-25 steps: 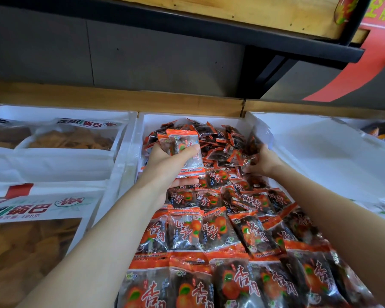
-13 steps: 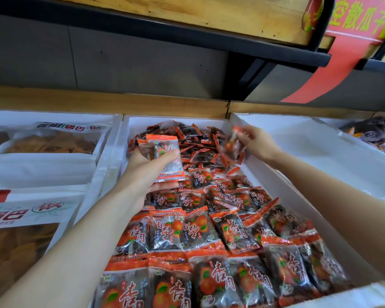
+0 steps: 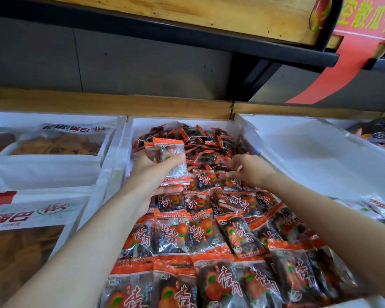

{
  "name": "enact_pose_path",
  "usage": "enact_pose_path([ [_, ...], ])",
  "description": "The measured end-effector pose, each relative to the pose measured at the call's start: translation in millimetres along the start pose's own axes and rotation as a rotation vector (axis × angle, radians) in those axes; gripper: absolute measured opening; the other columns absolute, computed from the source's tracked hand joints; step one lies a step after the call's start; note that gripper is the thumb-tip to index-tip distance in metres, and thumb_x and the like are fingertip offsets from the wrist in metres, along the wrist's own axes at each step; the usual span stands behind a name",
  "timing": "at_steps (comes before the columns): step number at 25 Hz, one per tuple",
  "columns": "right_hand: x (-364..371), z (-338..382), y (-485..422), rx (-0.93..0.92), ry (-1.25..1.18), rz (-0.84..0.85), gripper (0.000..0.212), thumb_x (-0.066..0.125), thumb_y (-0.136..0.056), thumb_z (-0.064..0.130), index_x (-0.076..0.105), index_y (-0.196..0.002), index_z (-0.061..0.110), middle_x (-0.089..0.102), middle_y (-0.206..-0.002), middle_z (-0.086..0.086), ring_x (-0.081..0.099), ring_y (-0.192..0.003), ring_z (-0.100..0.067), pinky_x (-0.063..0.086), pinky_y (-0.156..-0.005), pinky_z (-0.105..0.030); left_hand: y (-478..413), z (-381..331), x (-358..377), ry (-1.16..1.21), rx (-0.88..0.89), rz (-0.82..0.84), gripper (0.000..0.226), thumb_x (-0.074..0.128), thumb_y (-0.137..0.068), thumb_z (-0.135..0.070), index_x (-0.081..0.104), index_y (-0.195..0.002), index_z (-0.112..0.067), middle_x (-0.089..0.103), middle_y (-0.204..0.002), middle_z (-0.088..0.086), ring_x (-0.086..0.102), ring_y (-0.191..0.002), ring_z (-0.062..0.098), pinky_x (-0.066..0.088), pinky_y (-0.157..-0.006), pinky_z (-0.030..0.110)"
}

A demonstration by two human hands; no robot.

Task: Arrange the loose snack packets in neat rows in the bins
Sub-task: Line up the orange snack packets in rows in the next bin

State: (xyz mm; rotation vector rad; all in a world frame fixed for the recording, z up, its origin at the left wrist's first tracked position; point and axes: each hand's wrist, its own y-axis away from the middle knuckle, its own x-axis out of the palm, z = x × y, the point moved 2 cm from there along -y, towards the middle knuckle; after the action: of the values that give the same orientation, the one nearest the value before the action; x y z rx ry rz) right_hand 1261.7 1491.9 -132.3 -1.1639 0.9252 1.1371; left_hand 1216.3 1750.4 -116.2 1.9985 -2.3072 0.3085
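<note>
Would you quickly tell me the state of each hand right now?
Left hand: grips a stack of snack packets.
Right hand: curled onto the binned packets; grip cannot be told.

Packets point(image 3: 176, 232) are glossy clear plastic with orange ends; bin point(image 3: 298, 152) is matt white, perhaps foam; shelf point(image 3: 209, 12) is rough wood

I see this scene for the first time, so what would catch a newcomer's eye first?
The middle bin brims with orange snack packets: neat rows in front, a loose pile behind. Above them the left hand grips a stack of packets and the right hand reaches down at the pile's edge. A red banner hangs at top right.
</note>
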Motion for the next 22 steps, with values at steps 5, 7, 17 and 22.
enact_pose_path([
  [5,-3,3,12,-0.050,-0.155,0.078,0.028,0.071,-0.081,0.033,0.067,-0.098,0.010,0.067,-0.098,0.000,0.061,-0.093,-0.016,0.048,-0.082,-0.028,-1,1,0,0.005,-0.002,0.012,0.039,0.076,-0.082,-0.025,0.057,-0.116,-0.023,0.063,-0.110,-0.003,0.064,-0.099,0.015,0.060,-0.054,0.030],
  [7,-2,8,16,-0.089,-0.230,0.110,0.024,0.071,-0.082,0.026,0.066,-0.101,0.012,0.064,-0.100,0.001,0.059,-0.094,-0.015,0.043,-0.080,-0.022,-1,2,1,0.002,-0.001,0.014,0.043,0.075,-0.083,-0.025,0.056,-0.120,-0.021,0.062,-0.111,-0.004,0.062,-0.100,0.013,0.060,-0.054,0.030],
  [17,-36,88,50,-0.194,-0.699,-0.126,0.019,0.056,-0.092,0.027,0.057,-0.110,0.020,0.065,-0.092,0.008,0.062,-0.079,0.002,0.051,-0.063,-0.015,6,3,6,-0.009,0.031,0.072,0.024,0.073,-0.084,-0.031,0.060,-0.105,-0.032,0.069,-0.110,-0.004,0.069,-0.092,0.011,0.061,-0.058,0.031],
  [22,-39,135,58,-0.274,-0.783,0.013,0.037,0.071,-0.081,0.030,0.057,-0.111,0.015,0.064,-0.101,0.000,0.064,-0.089,-0.011,0.055,-0.081,-0.031,7,-6,3,0.042,0.020,0.062,0.028,0.071,-0.079,-0.041,0.065,-0.103,-0.026,0.075,-0.092,-0.004,0.072,-0.073,0.006,0.058,-0.054,0.028],
])
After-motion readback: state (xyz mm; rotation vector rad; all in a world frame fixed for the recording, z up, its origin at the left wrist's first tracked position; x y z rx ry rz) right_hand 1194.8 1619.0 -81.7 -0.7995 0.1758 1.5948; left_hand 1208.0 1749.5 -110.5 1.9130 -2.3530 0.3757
